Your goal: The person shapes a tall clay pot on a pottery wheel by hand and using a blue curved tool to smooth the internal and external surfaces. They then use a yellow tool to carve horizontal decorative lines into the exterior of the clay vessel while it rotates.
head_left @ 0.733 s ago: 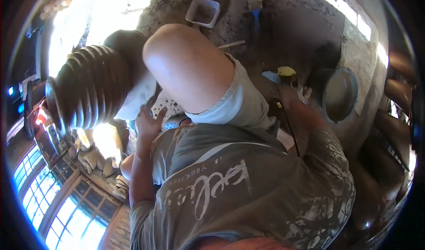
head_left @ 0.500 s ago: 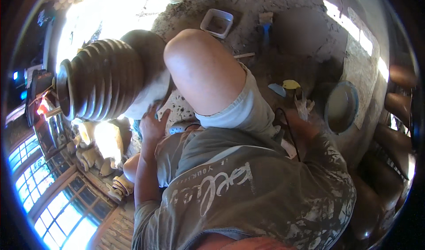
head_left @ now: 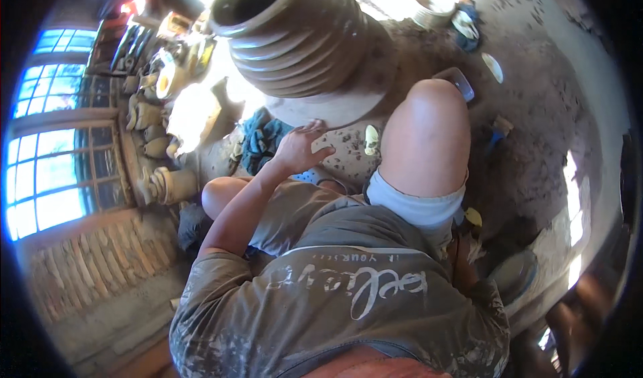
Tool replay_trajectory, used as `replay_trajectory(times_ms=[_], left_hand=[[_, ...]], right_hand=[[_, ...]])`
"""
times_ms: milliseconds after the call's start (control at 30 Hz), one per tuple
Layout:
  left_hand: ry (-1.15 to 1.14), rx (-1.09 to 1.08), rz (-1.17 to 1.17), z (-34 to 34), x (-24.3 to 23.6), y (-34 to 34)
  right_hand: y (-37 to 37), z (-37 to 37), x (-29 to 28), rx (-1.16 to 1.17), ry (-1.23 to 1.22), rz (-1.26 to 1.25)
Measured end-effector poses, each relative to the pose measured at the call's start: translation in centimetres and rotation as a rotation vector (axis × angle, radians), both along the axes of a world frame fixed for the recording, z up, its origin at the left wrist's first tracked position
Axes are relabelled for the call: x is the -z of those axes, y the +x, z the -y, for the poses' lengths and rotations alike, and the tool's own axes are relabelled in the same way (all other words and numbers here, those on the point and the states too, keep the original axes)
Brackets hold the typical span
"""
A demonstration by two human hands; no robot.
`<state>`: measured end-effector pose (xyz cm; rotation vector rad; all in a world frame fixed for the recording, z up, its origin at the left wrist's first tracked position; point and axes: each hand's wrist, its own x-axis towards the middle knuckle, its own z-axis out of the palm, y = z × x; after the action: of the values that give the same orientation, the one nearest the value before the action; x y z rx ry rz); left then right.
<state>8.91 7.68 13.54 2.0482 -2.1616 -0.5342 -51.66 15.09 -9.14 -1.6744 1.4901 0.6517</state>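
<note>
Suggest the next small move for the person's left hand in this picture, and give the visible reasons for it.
Probably a light push along the near edge of the pale disc, to turn it: the left hand is open, its fingertips at or very near that edge, and the ribbed clay pot stands on the disc.

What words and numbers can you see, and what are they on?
Shirt: big, curly, pale writing, with a row of smaller letters above it in the picture; I won't copy the words out.
Pot: no writing that I can see.
I can't make out any numbers anywhere.
</note>
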Motion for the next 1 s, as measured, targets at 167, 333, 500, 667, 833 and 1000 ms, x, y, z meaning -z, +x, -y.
replay_trajectory(times_ms=[167, 333, 500, 667, 833, 1000], left_hand=[[-0.062, -0.257, 0.312, -0.9, 0.8, 2.8], [0.065, -0.225, 0.273, -0.4, 0.5, -1.3], [0.052, -0.015, 0.177, -0.1, 1.0, -3.9], [0.081, -0.107, -0.009, 0.8, 0.9, -1.8], [0.154, -0.355, 0.298, 0.1, -0.5, 2.8], [0.166, -0.129, 0.074, 0.1, -1.6, -1.2]], right_hand=[[-0.4, 0.8, -0.3, 0.0, 0.007, 0.004], [-0.6, 1.5, -0.4, 0.014, -0.005, 0.022], [-1.1, 1.5, -0.6, 0.025, -0.016, 0.031], [-3.4, -1.6, -2.0, 0.036, 0.007, 0.01], [-4.8, -2.3, -2.4, 0.043, 0.025, 0.001], [-4.4, -1.6, -2.3, 0.036, 0.029, 0.024]])
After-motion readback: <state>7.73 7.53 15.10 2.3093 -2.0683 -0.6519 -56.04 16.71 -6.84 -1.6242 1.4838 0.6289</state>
